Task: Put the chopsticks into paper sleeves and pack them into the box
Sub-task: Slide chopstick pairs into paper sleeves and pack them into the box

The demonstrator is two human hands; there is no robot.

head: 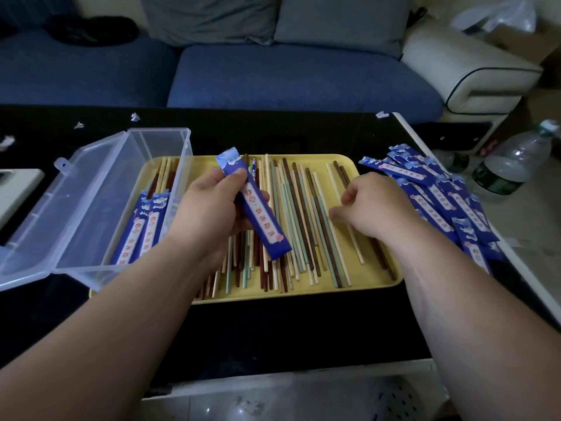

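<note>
While the blue sofa (273, 77) is filling the background far beyond both hands, the black table (273, 329) is carrying everything that matters here. Outside the left hand (209, 214), the clear box (158, 147) is lying with its lid thrown open, and a few sleeved pairs (142, 229) are already resting in it. Under both hands the yellow tray (303, 296) is holding the loose chopsticks (300, 226), a mix of cream, pale green and dark brown, most of them lying roughly parallel. Outside the right hand (373, 205), a heap of empty sleeves (440, 189) is spilling toward the table edge.

The left hand is gripping one blue sleeve (261, 217) near its far end, thumb and fingers curled round it, so that it is slanting above the tray. The right hand is reaching down with curled fingers onto the loose chopsticks; whether it is already pinching one I cannot tell.

The step in hand appears to be choosing a pair for the held sleeve. To do it well, the right hand should be picking two sticks of the same colour, squaring their ends together, and leading with the narrow tips. The left hand should be bowing the sleeve lightly so its mouth is gaping, and turning that mouth toward the right hand. Sliding both sticks in together should be kinder to the paper than forcing them singly.
</note>
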